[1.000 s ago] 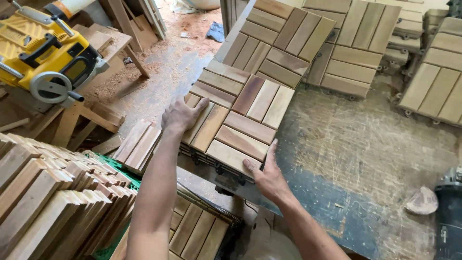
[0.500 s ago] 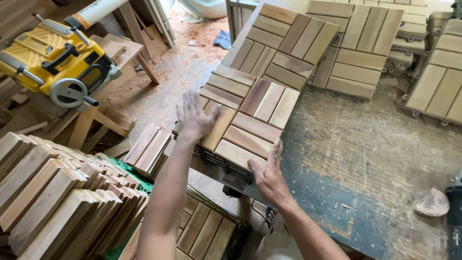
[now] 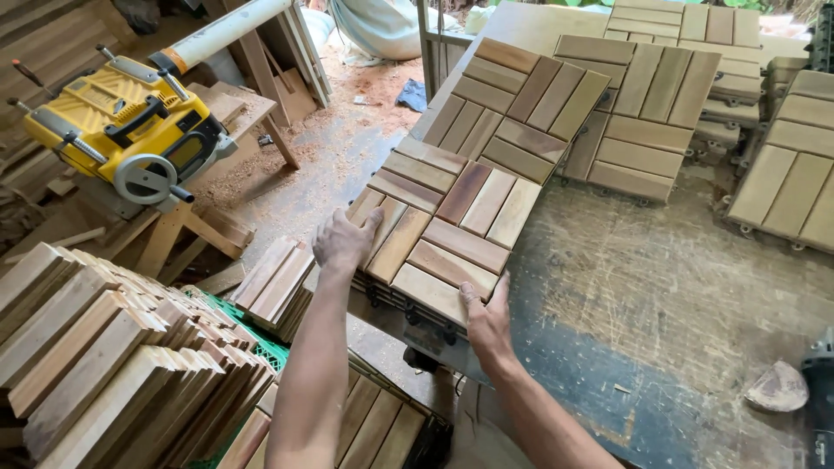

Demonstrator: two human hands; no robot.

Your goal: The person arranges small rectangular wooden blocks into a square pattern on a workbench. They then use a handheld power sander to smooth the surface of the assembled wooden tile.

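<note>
Both hands (image 3: pixel 346 239) (image 3: pixel 488 323) on wooden tile (image 3: pixel 445 227)

The tile (image 3: pixel 443 230) at the frame's centre is a checker of slat blocks, four slats each, set crosswise to one another; slats run pale tan, honey and one dark reddish brown. The tiles (image 3: pixel 608 104) in the upper right show the same crosswise pattern in duller grey-tan. The planer (image 3: pixel 122 130) at upper left is bright yellow with black and grey parts. The slat stack (image 3: pixel 104 365) at lower left is pale tan with reddish edges. A green crate (image 3: pixel 261 347) peeks beside it. The table (image 3: pixel 678 313) is grey-brown, scuffed, with a blue patch.
</note>
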